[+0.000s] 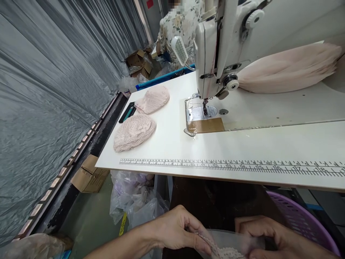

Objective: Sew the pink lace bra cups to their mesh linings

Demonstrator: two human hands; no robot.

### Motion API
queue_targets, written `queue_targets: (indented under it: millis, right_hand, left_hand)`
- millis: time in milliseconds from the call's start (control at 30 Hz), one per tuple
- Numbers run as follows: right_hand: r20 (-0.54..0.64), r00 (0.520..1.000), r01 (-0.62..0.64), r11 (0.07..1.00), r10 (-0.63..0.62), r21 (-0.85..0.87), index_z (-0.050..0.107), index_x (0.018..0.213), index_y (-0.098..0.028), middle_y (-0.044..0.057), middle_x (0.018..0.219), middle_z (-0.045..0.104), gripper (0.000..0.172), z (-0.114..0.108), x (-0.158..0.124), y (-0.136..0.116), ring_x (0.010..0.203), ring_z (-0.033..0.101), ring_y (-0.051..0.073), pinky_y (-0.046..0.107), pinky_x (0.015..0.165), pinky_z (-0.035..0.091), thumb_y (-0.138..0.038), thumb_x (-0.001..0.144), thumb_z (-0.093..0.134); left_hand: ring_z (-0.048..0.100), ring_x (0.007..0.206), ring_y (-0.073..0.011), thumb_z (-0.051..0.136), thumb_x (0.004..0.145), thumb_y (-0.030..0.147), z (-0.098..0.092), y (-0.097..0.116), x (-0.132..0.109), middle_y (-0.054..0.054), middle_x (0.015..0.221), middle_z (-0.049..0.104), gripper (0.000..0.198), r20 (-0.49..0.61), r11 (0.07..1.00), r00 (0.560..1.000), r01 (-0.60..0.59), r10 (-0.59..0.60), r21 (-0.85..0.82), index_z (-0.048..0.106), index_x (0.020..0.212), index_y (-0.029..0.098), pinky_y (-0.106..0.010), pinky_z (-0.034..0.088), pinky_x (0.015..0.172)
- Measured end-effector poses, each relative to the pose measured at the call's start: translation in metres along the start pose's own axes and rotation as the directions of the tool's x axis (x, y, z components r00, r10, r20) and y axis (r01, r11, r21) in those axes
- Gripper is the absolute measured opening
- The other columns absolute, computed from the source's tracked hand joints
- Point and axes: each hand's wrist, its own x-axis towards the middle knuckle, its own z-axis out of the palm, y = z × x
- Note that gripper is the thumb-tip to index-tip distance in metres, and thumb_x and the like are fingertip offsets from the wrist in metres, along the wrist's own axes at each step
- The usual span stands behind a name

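Observation:
In the head view, my left hand [179, 230] pinches a pale pink scalloped lace piece [229, 253] between thumb and fingers, below the table's front edge. Sheer, whitish mesh [225, 237] joins or lies against the lace and stretches across to my right hand [265, 235]. The right fingers are curled closed on the mesh side of this piece. The lower part of the lace runs out of the picture. Above both hands stands a white sewing machine [206, 61], its presser foot [205, 108] over the metal needle plate.
Two stacks of pink lace pieces [134, 133] and a dark green box [127, 113] lie at the table's left. A printed ruler [192, 164] runs along the front. Pink mesh [291, 68] rests behind the machine arm. A purple basket [304, 223] stands lower right; another person [179, 32] sits beyond.

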Motion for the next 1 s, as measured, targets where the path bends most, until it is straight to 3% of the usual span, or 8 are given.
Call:
queue_targets:
  millis: [67,233,400,533,633,733,867,1000]
  right_hand:
    - [-0.029,0.999,-0.042,0.999,0.041,-0.009,0.065,0.080,-0.023,-0.002,0.079,0.056,0.016,0.001,-0.002,0.002,0.075,0.050,0.016,0.022,0.066,0.037,-0.037,0.073,0.066]
    - [-0.087,0.996,0.016,0.999,-0.013,0.032,0.058,0.104,-0.031,-0.002,0.088,0.056,0.032,0.008,-0.001,0.002,0.081,0.051,0.018,0.023,0.070,0.040,-0.038,0.073,0.065]
    - [-0.140,0.990,-0.002,1.000,-0.002,-0.023,0.057,0.088,-0.027,-0.003,0.084,0.055,0.022,0.014,0.003,-0.012,0.081,0.051,0.017,0.022,0.069,0.038,-0.028,0.069,0.067]
    - [-0.144,0.989,0.023,0.999,-0.029,-0.044,0.058,0.077,-0.023,-0.002,0.083,0.057,0.014,0.017,0.005,-0.020,0.081,0.050,0.017,0.024,0.070,0.038,-0.032,0.071,0.066]
    - [-0.177,0.983,0.035,0.999,-0.039,-0.027,0.058,0.082,-0.024,-0.003,0.083,0.055,0.013,0.018,0.006,-0.021,0.079,0.050,0.016,0.024,0.070,0.039,-0.030,0.073,0.066]
    - [-0.220,0.975,0.004,1.000,-0.007,-0.013,0.056,0.090,-0.025,-0.003,0.085,0.053,0.023,0.018,0.007,-0.021,0.082,0.051,0.016,0.023,0.070,0.040,-0.029,0.071,0.069]
    - [-0.163,0.980,0.110,0.993,-0.116,-0.047,0.055,0.074,-0.022,0.000,0.087,0.056,0.014,0.018,0.008,-0.026,0.087,0.054,0.017,0.025,0.072,0.042,-0.030,0.078,0.066]
    - [-0.176,0.966,0.176,0.980,-0.190,-0.092,0.052,0.071,-0.022,0.000,0.096,0.058,0.016,0.019,0.005,-0.030,0.092,0.056,0.017,0.026,0.079,0.042,-0.028,0.083,0.062]
  left_hand:
    - [0.069,0.084,-0.0183,0.077,0.063,0.049,0.000,0.001,0.000,-0.005,0.086,0.073,0.045,-0.015,0.999,1.000,0.015,-0.015,0.032,0.074,0.092,0.014,-0.025,0.052,0.083]
    - [0.068,0.081,-0.0180,0.074,0.062,0.055,0.000,0.004,0.001,-0.006,0.086,0.073,0.053,-0.036,0.991,0.999,0.024,-0.020,0.129,0.073,0.095,0.014,-0.025,0.051,0.080]
    - [0.068,0.074,-0.0163,0.075,0.069,0.041,-0.002,0.005,-0.002,-0.006,0.081,0.073,0.035,-0.066,0.984,0.998,-0.001,0.013,0.180,0.074,0.090,0.013,-0.022,0.052,0.073]
    - [0.067,0.069,-0.0143,0.076,0.068,0.032,-0.002,0.005,-0.003,-0.006,0.078,0.073,0.026,-0.120,0.981,0.992,-0.003,0.027,0.195,0.075,0.085,0.012,-0.020,0.051,0.067]
    - [0.065,0.063,-0.0130,0.079,0.064,0.033,-0.002,0.008,-0.003,-0.006,0.073,0.072,0.027,-0.170,0.975,0.984,-0.014,0.052,0.221,0.076,0.080,0.012,-0.018,0.049,0.061]
    - [0.062,0.060,-0.0115,0.081,0.061,0.035,0.000,0.011,-0.004,-0.005,0.068,0.071,0.028,-0.203,0.979,0.977,-0.016,0.058,0.205,0.076,0.076,0.012,-0.017,0.047,0.058]
    - [0.058,0.059,-0.0101,0.084,0.055,0.035,0.001,0.012,-0.005,-0.004,0.066,0.069,0.030,-0.234,0.979,0.971,0.004,0.045,0.202,0.075,0.070,0.011,-0.017,0.043,0.057]
    - [0.047,0.051,-0.0069,0.086,0.049,0.039,0.001,0.007,-0.004,0.000,0.055,0.060,0.037,-0.320,0.982,0.947,0.046,0.016,0.183,0.070,0.063,0.009,-0.017,0.034,0.049]
